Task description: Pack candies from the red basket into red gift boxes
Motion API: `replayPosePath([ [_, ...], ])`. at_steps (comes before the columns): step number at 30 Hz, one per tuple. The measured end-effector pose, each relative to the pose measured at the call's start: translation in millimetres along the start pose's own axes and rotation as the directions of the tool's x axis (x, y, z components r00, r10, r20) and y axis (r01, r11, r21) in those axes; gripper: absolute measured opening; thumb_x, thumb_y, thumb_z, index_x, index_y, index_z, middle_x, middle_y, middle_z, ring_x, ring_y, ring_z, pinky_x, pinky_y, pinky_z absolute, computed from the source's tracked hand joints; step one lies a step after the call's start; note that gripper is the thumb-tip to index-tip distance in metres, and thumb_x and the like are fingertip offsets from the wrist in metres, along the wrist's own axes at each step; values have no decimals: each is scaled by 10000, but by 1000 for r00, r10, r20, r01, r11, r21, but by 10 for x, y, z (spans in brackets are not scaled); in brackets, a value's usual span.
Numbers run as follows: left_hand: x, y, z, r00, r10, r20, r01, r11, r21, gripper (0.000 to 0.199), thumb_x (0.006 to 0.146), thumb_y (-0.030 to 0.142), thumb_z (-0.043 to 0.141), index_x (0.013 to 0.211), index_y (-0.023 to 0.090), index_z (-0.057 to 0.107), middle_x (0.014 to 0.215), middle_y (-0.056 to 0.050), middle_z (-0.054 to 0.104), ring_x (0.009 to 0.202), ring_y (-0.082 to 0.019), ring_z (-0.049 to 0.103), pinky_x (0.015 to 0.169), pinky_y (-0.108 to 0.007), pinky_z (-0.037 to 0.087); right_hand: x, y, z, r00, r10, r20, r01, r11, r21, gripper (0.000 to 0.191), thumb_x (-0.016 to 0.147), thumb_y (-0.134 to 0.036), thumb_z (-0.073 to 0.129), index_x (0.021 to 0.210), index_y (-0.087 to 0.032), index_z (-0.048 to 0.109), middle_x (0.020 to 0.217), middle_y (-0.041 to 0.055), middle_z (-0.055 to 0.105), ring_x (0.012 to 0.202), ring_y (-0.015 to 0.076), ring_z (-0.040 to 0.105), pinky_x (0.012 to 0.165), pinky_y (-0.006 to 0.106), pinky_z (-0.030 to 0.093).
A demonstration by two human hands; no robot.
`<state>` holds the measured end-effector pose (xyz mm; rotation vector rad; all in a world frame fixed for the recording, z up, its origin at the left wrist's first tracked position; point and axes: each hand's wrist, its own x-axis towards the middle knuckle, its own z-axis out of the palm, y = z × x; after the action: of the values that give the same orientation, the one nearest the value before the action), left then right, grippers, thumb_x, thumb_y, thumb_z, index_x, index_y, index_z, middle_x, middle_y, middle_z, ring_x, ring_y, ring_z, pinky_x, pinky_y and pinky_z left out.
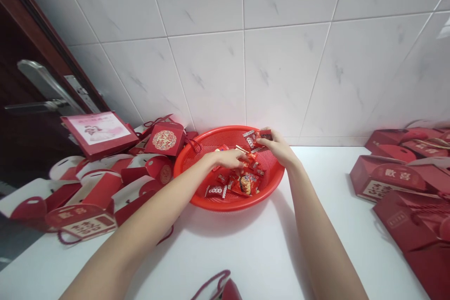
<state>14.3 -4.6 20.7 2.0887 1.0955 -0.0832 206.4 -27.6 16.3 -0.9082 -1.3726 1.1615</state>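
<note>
A red plastic basket (229, 207) with mesh sides holds several small red snack packets (248, 183), one of them larger and printed with a picture of food. My left hand (230, 158) reaches over the left rim into the middle of the basket, fingers apart and touching the packets there. At the basket's right rear edge, my right hand (277, 146) pinches a small red snack packet (265, 134) between thumb and fingers. Another red and white packet lies against the mesh just left of it.
Several red gift boxes (89, 197), many with open tops, crowd the white table's left side. More red boxes (386, 176) stand on the right. A box corner with a cord (230, 289) shows at the front edge. Behind are a tiled wall (207, 79) and a dark door (21, 47).
</note>
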Motion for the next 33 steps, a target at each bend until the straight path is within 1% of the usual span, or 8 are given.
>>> replayPosePath([
  [4,14,28,51,1000,-4,-19,9,973,229,381,801,307,669,1153,165,692,933,-49,750,828,-202,681,704,-236,481,-2,-13,3,1000,18,-12,-18,1000,-14,232,690,-286,665,881,-210,559,798,-7,623,781,181,638,723,359,542],
  [7,21,38,62,1000,-8,-7,10,961,276,496,783,408,715,1217,172,670,1010,-58,742,902,-215,671,729,-237,473,3,-9,-3,1000,10,-2,-10,1000,-20,228,690,-290,669,874,-215,556,790,-9,622,773,179,634,715,356,541],
  [14,12,76,61,999,-23,24,17,971,237,454,735,241,718,1181,165,680,811,-9,724,735,-182,655,670,-236,470,-2,-18,10,1000,19,-7,-19,1000,-18,245,691,-282,677,889,-211,550,812,0,622,786,187,636,748,381,541],
  [17,-23,98,6,996,-61,-70,79,951,298,375,741,177,653,1113,180,706,888,-26,742,805,-194,672,685,-227,479,-11,-34,20,999,33,-22,-33,999,-21,236,695,-274,670,888,-206,553,835,5,630,785,183,638,754,380,541],
  [20,-62,72,-68,975,-163,-154,209,908,364,325,743,145,599,1043,197,713,1007,-48,746,886,-198,680,676,-211,479,-11,-33,18,999,27,-18,-27,999,-20,232,694,-273,670,882,-207,551,812,-3,630,774,178,638,743,367,542],
  [24,-82,-4,-107,939,-331,-89,340,863,374,299,707,170,622,991,167,717,930,-78,753,731,-197,675,556,-219,466,-4,-19,12,1000,20,-4,-20,1000,-6,236,695,-267,674,887,-207,552,781,-10,630,772,182,647,721,357,550],
  [27,-75,-31,-86,928,-371,-38,357,853,380,260,650,190,698,907,162,726,842,-64,750,705,-192,662,553,-212,470,-5,-25,18,1000,20,-14,-20,1000,-9,234,696,-262,669,893,-201,559,802,-4,641,773,179,652,716,349,548],
  [33,-64,-21,-54,914,-404,-31,388,850,357,395,567,201,772,956,170,712,800,-42,744,684,-197,660,597,-236,505,-10,-31,17,1000,17,5,-17,1000,-7,233,698,-270,672,899,-198,579,828,2,650,783,176,649,736,348,546],
])
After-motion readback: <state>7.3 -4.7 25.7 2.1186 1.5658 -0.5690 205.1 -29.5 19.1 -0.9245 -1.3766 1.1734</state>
